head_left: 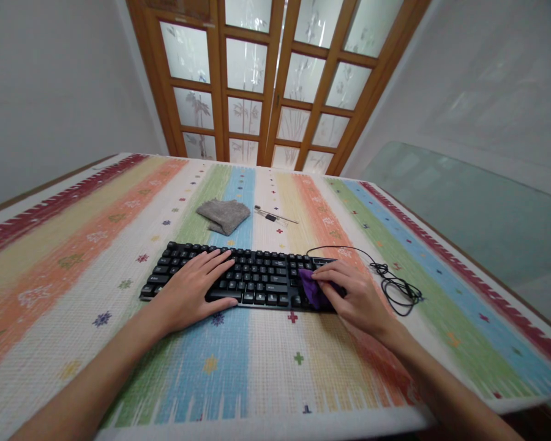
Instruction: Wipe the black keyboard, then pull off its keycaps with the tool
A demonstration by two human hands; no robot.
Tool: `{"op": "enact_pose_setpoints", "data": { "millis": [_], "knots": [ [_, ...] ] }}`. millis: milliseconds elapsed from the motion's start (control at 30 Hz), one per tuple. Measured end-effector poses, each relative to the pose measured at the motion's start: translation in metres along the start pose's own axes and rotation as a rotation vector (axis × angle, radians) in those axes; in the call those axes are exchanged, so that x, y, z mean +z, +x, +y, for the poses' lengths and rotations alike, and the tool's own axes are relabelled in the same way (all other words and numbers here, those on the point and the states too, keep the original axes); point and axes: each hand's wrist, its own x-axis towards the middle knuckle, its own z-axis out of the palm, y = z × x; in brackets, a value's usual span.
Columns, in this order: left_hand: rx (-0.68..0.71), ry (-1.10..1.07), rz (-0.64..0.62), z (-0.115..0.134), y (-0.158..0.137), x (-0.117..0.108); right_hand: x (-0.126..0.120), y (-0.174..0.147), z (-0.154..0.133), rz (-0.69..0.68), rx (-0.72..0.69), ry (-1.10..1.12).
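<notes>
Across the centre of the frame your left hand [190,293] lies flat and open on the black keyboard [239,275], while your right hand [356,293] pinches a purple cloth [313,289] against its right-hand keys, where, I judge, hard rubbing could snag a keycap.

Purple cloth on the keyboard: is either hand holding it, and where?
The right hand pinches the purple cloth at its upper right edge; the left hand lies flat on the keyboard.
</notes>
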Motion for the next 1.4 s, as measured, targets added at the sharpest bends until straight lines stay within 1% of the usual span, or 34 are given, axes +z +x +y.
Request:
{"op": "enact_pose_setpoints", "data": {
  "millis": [133, 333, 500, 600, 767, 967, 1067, 1167, 1267, 1367, 1400],
  "knots": [
    [-0.004, 0.019, 0.022, 0.002, 0.000, 0.004, 0.000, 0.006, 0.004, 0.029, 0.035, -0.020],
    [-0.022, 0.053, 0.059, 0.006, 0.002, 0.007, 0.006, 0.018, 0.013, 0.046, 0.047, -0.069],
    [-0.082, 0.071, 0.108, 0.012, 0.005, 0.012, 0.016, 0.027, 0.026, 0.017, 0.079, -0.098],
    [-0.093, 0.069, 0.133, 0.014, 0.005, 0.014, 0.023, 0.030, 0.031, 0.003, 0.082, -0.129],
    [-0.080, 0.054, 0.155, 0.011, 0.006, 0.014, 0.026, 0.029, 0.033, -0.096, 0.058, -0.138],
    [-0.099, 0.045, 0.144, 0.013, 0.006, 0.013, 0.016, 0.013, 0.029, -0.129, 0.080, -0.065],
    [-0.101, 0.038, 0.136, 0.013, 0.006, 0.012, 0.012, 0.002, 0.023, -0.157, 0.073, -0.010],
    [-0.106, 0.034, 0.138, 0.013, 0.006, 0.012, 0.006, -0.004, 0.019, -0.196, 0.095, 0.013],
    [-0.109, 0.035, 0.132, 0.013, 0.006, 0.012, -0.004, -0.001, 0.021, -0.276, 0.124, 0.041],
    [-0.108, 0.026, 0.127, 0.014, 0.006, 0.011, -0.019, 0.010, 0.028, -0.383, 0.125, 0.082],
    [-0.109, 0.022, 0.125, 0.014, 0.006, 0.011, -0.024, 0.014, 0.031, -0.395, 0.128, 0.085]
  ]
}}
